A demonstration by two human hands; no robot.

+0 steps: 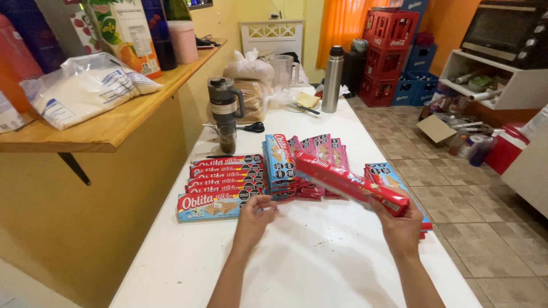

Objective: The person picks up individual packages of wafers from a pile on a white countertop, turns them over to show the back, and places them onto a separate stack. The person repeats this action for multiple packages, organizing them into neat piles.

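Holding one red packet (pixel 348 183), right hand (pixel 402 225).

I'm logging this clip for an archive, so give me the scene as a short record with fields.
setting: white table in a room with a tiled floor
right hand: right hand holds a long red wafer pack lifted above the table
left hand: left hand empty, fingers curled beside the front blue-ended pack
stacks: rows of red and blue wafer packs behind the hands
further back: dark tumbler, scissors, steel flask
left side: wooden shelf bearing a white bag
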